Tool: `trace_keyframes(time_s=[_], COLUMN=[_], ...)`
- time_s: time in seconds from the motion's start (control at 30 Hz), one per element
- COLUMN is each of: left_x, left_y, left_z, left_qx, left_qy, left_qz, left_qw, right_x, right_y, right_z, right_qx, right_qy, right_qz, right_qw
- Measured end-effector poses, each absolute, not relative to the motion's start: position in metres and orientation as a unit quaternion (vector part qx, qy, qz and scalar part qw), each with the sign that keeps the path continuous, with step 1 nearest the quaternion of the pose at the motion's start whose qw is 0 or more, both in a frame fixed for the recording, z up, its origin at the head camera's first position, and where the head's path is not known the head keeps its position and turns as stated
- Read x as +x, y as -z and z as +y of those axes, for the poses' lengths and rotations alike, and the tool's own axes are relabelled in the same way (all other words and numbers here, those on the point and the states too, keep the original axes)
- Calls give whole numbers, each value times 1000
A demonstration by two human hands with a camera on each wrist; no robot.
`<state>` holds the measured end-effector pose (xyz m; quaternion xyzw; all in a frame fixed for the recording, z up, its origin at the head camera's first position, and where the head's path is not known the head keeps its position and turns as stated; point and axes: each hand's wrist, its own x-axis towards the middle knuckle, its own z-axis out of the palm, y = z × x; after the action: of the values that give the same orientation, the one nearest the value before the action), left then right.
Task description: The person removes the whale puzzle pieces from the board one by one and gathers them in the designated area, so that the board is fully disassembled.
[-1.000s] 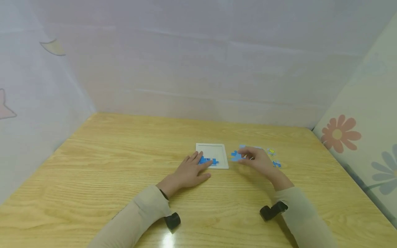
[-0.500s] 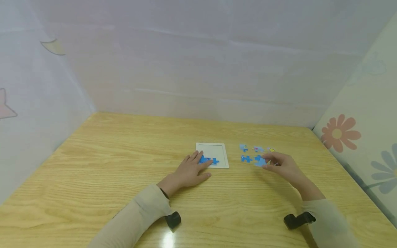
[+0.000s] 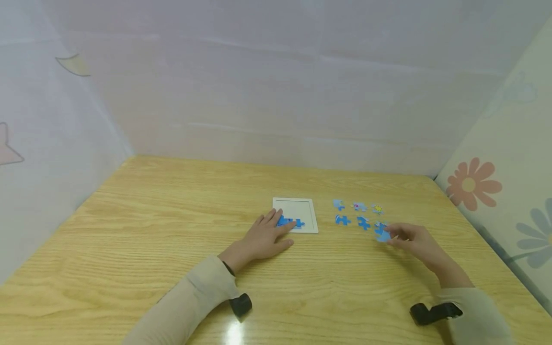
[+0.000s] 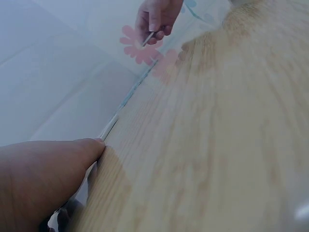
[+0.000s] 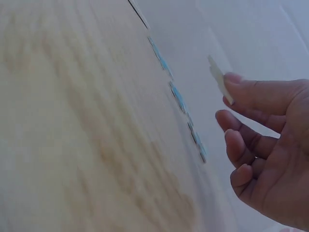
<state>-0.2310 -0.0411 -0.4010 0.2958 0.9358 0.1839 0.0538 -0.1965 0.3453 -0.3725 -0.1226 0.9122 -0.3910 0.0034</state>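
Note:
My right hand (image 3: pixel 411 242) pinches a light blue jigsaw piece (image 3: pixel 382 236) between thumb and finger. In the right wrist view that piece (image 5: pixel 220 82) appears edge-on, raised above the table. It overlaps a loose blue piece (image 3: pixel 379 225) in the head view. My left hand (image 3: pixel 263 238) rests with spread fingers on the lower left of a white square puzzle frame (image 3: pixel 314 218). Blue pieces (image 3: pixel 298 224) lie along the frame's near edge, partly hidden by those fingers. The left wrist view shows part of the left hand (image 4: pixel 48 176) and, farther off, the right hand (image 4: pixel 159 21) with the piece.
Right of the frame, loose jigsaw pieces lie in two rows, among them a light blue one (image 3: pixel 339 205), one with a yellow sun (image 3: pixel 377 209) and a blue one (image 3: pixel 363 223). Pale cloth walls (image 3: pixel 280 96) border the wooden table (image 3: pixel 172 215).
My right hand has carried the light blue piece rightward, away from the frame and past the loose pieces, uncovering them. My left hand has stayed on the frame.

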Motion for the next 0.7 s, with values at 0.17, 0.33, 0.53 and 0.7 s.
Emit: trace_keyframes(time_s=[0.17, 0.33, 0.53, 0.7], left_x=[-233, -235, -236, -236], left_y=[403, 407, 409, 408], left_z=[-41, -41, -41, -41], left_qx=[297, 300, 301, 299], left_qy=[-185, -185, -184, -185], left_qz=[935, 934, 934, 935], left_qw=[54, 53, 52, 51], right_x=[-195, -193, -193, -194], right_y=[382, 387, 389, 391], right_z=[360, 366, 368, 368], right_qx=[-106, -84, -65, -59], right_qy=[384, 383, 383, 366], right_qz=[917, 919, 920, 927], right_qw=[17, 34, 54, 52])
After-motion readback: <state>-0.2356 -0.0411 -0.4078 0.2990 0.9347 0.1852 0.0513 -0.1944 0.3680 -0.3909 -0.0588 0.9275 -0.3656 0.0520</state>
